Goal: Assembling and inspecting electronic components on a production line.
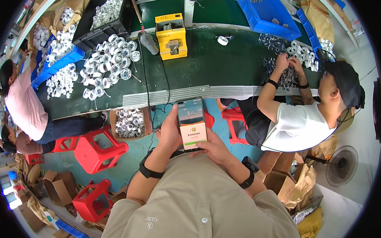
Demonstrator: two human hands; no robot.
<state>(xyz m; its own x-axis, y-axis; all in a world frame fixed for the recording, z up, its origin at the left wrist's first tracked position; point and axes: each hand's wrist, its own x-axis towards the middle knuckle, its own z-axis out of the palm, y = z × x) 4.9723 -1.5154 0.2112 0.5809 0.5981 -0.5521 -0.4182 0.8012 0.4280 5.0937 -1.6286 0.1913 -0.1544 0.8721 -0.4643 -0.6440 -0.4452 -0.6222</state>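
Note:
In front of my body I hold a smartphone (192, 124) upright, its screen lit and facing me. My left hand (170, 130) grips its left edge, the thumb along the side. My right hand (212, 147) wraps its lower right corner, with the thumb over the bottom of the screen. A black band sits on each wrist. Just beyond the phone runs the near edge of a dark green worktable (193, 72), with white perforated strips (231, 91) along it.
White round lamp parts (111, 65) are heaped on the table's left, near a black crate (105, 21). A yellow box (171, 35) stands mid-table; a blue bin (266, 13) is far right. Co-workers sit on both sides. Red stools (100, 149) and a carton (130, 123) are on the floor.

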